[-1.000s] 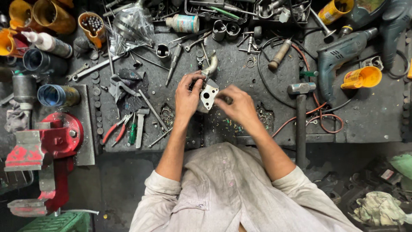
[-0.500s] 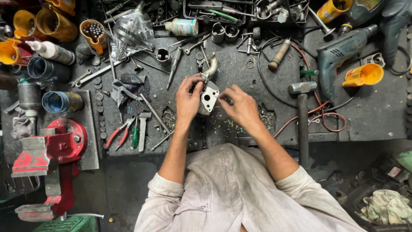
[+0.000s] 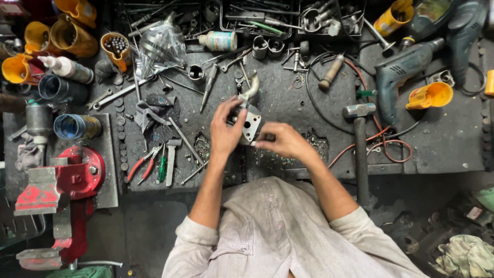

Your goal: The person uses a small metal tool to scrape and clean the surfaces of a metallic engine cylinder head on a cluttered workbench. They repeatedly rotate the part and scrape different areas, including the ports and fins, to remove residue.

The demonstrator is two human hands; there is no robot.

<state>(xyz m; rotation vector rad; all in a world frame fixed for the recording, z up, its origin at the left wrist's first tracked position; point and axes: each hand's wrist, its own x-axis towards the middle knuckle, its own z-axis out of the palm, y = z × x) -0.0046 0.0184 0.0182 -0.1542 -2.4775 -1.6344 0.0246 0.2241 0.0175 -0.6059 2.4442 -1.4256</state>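
Observation:
A pale metal plate with holes is held just above the dark workbench in both hands. My left hand grips its left edge, fingers curled over the top. My right hand pinches its lower right corner, and a small dark piece sits between those fingertips. A curved silver metal fitting lies right behind the plate. The plate's left part is hidden by my left fingers.
A red bench vise stands at the left. Red-handled pliers and a green screwdriver lie left of my hands. A hammer, a teal power drill and orange cups sit on the right. Trays of tools line the back.
The hands and plate stay together over the bench. The right hand's fingers have shifted from the plate's right edge down to its lower right corner. The view has drifted slightly.

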